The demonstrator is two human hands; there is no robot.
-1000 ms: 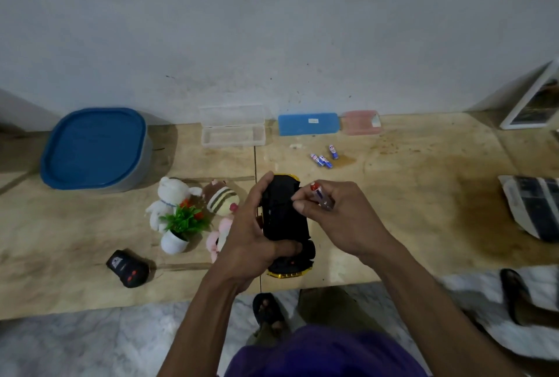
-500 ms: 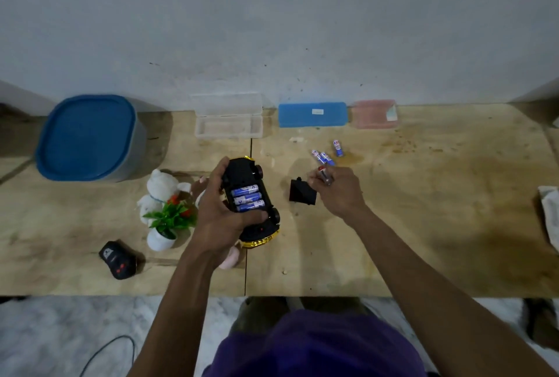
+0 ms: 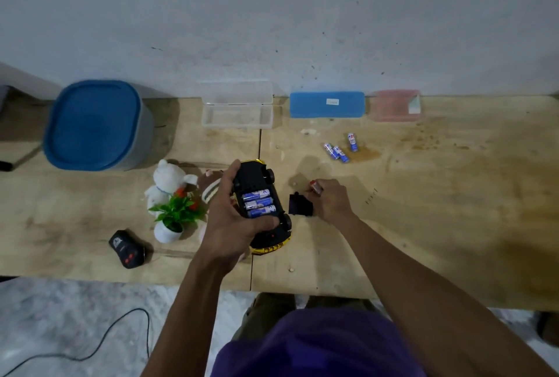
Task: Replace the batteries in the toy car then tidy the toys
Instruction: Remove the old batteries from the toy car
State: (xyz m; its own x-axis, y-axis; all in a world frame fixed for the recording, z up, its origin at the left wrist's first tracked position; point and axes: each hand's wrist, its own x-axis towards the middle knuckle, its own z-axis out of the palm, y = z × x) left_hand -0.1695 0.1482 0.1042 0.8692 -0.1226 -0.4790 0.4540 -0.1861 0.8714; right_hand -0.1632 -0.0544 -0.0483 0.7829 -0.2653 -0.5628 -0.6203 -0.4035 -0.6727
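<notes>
The battery cover (image 3: 300, 205), which a second ago was still on the upturned toy car (image 3: 260, 207), now lies on the desk (image 3: 438, 225) just beside the right hand (image 3: 331, 203), so the compartment is open and swapping can begin. The left hand (image 3: 231, 219) grips the car belly-up above the desk, fingers curled round its body; three blue batteries (image 3: 258, 203) sit side by side inside it. The right hand's fingers pinch a small red-tipped thing (image 3: 315, 187), probably a screwdriver or a battery; I cannot tell which. Three loose batteries (image 3: 340, 150) lie farther back on the desk, likely the fresh set. Also there: one black remote (image 3: 127, 249), one potted plant (image 3: 174, 216), one white plush bear (image 3: 166, 183), one blue-lidded bin (image 3: 93, 125), and three small boxes (image 3: 237, 110) by the wall.
</notes>
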